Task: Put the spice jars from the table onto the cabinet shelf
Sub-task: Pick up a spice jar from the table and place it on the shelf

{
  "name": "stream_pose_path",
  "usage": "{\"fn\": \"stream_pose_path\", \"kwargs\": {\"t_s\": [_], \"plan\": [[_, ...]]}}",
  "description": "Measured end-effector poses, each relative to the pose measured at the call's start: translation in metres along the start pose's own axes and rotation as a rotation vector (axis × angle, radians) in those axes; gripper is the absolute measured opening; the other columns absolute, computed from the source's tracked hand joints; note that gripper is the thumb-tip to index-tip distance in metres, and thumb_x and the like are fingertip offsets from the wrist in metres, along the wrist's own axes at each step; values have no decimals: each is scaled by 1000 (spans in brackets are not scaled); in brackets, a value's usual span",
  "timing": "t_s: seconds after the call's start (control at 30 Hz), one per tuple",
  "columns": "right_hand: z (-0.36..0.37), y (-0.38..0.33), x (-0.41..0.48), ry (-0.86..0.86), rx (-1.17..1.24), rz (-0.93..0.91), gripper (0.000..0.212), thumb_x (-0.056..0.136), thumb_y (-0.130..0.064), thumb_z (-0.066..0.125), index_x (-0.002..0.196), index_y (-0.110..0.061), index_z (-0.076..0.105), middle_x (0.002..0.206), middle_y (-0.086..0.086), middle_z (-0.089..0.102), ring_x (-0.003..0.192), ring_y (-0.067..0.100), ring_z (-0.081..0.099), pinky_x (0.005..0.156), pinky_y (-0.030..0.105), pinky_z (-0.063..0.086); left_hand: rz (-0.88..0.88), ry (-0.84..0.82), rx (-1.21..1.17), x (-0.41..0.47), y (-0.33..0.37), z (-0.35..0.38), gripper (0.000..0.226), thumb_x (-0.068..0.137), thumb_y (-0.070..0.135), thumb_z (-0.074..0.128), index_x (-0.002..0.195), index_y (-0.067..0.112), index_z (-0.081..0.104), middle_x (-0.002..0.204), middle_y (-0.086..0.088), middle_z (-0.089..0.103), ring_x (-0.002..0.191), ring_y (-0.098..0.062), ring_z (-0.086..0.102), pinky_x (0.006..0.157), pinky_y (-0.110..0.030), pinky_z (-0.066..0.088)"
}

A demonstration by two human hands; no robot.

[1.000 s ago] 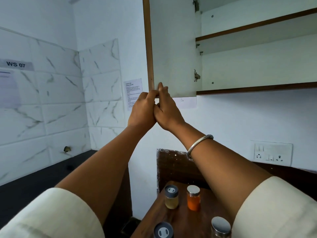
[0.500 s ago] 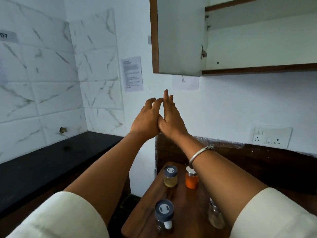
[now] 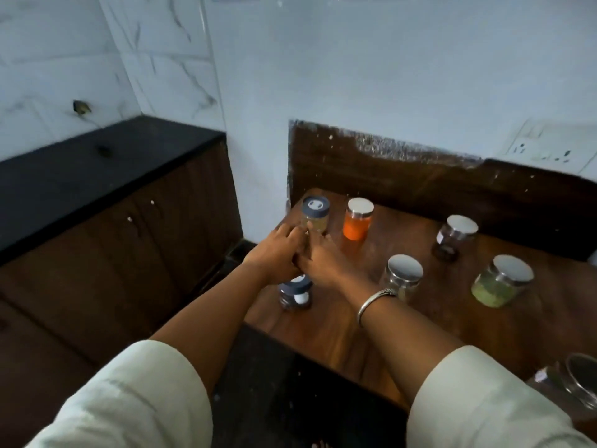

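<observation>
Spice jar with blue-grey lid and pale yellow contents [image 3: 315,218] stands upright at the far left corner of the brown wooden table [image 3: 533,334]. Left hand [image 3: 277,253] and right hand [image 3: 323,261] are side by side, touching each other, fingers stretched forward and not curled round anything. Right fingertips [image 3: 311,228] sit at the lower front of that jar, left fingertips [image 3: 292,229] just beside its left base. Probably in contact, but blur makes it hard to confirm. Jar count on table: seven, all upright. Two have blue-grey lids: the pale yellow one, plus a dark-contents jar with blue-grey lid [image 3: 295,294] nearer the person, partly hidden under the hands. Four have silver lids: orange-powder jar [image 3: 358,226] just right of the pale yellow one, dark-contents jar with silver lid [image 3: 452,239], nearly clear glass jar [image 3: 402,278], green-powder jar [image 3: 499,284]. Seventh is a metal-rimmed glass jar [image 3: 578,386], cut off at the lower right edge. One silver bangle [image 3: 374,302] on the right wrist.
</observation>
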State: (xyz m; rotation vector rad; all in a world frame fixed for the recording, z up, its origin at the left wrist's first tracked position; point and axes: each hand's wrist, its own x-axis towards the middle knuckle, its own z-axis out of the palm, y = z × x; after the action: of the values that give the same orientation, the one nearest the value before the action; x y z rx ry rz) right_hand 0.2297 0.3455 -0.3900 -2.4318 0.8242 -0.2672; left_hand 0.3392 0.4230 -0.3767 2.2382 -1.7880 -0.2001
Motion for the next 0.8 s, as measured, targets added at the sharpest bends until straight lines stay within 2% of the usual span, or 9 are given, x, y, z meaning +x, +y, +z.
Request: {"fn": "stream_pose_path", "kwargs": {"t_s": [0.1, 0.2, 0.27, 0.33, 0.4, 0.47, 0.63, 0.8], "plan": [[32, 26, 10, -49, 6, 79, 79, 90, -38, 51, 149, -10, 8, 152, 18, 27, 140, 33, 24, 115, 44, 20, -106, -107, 19, 8, -15, 36, 88, 69, 37, 71, 141, 16, 25, 140, -13, 33, 129, -34, 35, 104, -44, 37], [58, 44, 18, -123, -18, 125, 90, 84, -38, 60, 149, -10, 4, 153, 18, 23, 140, 33, 24, 114, 44, 23, -258, -243, -2, 10, -22, 68, 103, 65, 39, 76, 145, 23, 14, 150, -15, 17, 137, -38, 22, 109, -50, 31], [72, 53, 22, -182, 0, 131, 94, 82, -34, 63, 149, -10, 1, 155, 19, 15, 141, 33, 20, 114, 43, 23, -310, -298, -10, 11, -23, 87, 104, 68, 35, 76, 145, 29, 7, 154, -15, 5, 139, -40, 17, 110, -52, 30], [81, 60, 26, -204, -4, 140, 98, 81, -29, 66, 149, -12, -2, 156, 21, 4, 143, 34, 14, 114, 43, 23, -329, -301, -6, 11, -24, 100, 101, 72, 32, 75, 145, 33, 6, 155, -13, -5, 139, -40, 17, 109, -52, 31], [88, 65, 30, -205, -6, 155, 98, 80, -25, 67, 149, -12, -2, 155, 21, 5, 142, 35, 17, 112, 43, 27, -336, -263, -9, 12, -26, 108, 96, 76, 26, 72, 145, 32, 6, 155, -13, -9, 138, -40, 19, 109, -50, 32], [92, 68, 31, -201, 13, 156, 97, 80, -20, 68, 149, -11, 0, 153, 21, 15, 138, 35, 26, 109, 40, 32, -354, -210, -46, 14, -29, 111, 92, 77, 20, 71, 145, 28, 9, 155, -17, -5, 138, -40, 21, 109, -48, 32], [91, 77, 30, -146, 159, 150, 94, 81, -13, 67, 149, -11, 3, 148, 17, 30, 132, 30, 37, 107, 38, 37, -377, -81, -198, 19, -36, 107, 86, 71, 15, 74, 141, 22, 23, 137, -15, 33, 120, -33, 46, 98, -40, 44], [76, 83, 18, -55, 436, 159, 93, 79, -10, 71, 149, -15, 9, 146, 11, 37, 132, 24, 40, 107, 41, 40, -310, 30, -300, 19, -31, 94, 77, 65, 21, 77, 130, 22, 34, 123, -9, 47, 112, -24, 49, 87, -30, 45]]}}
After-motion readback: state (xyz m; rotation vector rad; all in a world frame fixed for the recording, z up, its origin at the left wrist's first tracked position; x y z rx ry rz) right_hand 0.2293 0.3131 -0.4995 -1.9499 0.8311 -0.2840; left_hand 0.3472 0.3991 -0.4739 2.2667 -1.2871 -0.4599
